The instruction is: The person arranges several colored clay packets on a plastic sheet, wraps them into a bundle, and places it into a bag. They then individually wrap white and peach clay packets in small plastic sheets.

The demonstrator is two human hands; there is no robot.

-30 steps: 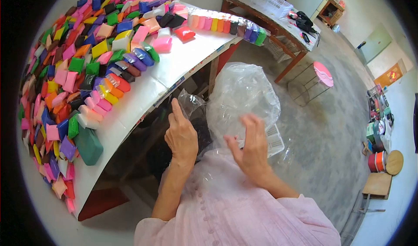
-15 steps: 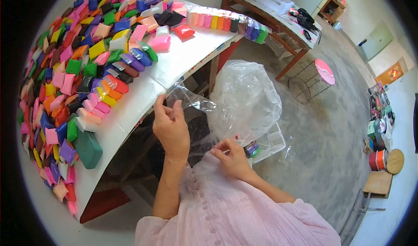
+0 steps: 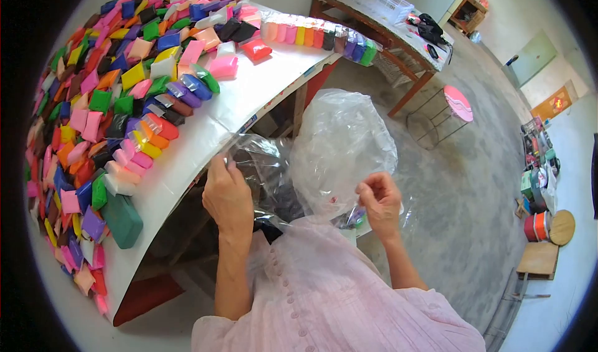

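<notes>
My left hand (image 3: 228,189) is pinched on a clear plastic bag (image 3: 265,156) beside the table's front edge. The bag hangs down over my lap. On the right, my right hand (image 3: 381,204) is raised with its fingers curled together; whatever is between the fingertips is too small to make out. Between my hands stands a large, puffed-up clear plastic bag (image 3: 342,146). Through its lower part a little purple and green shows. Many small colourful packets (image 3: 124,103) cover the white table (image 3: 240,103), and a dark green block (image 3: 122,220) lies near its edge.
A row of coloured packets in clear wrap (image 3: 311,35) lies at the table's far end. Behind it, a second table (image 3: 398,37) holds a clear plastic crate (image 3: 377,2) and a black bag. A pink-topped stool (image 3: 458,103) stands on the floor to the right.
My right hand has moved right and up, away from my chest. My left hand has shifted slightly left and down, and the clear bag at it is spread wider.
</notes>
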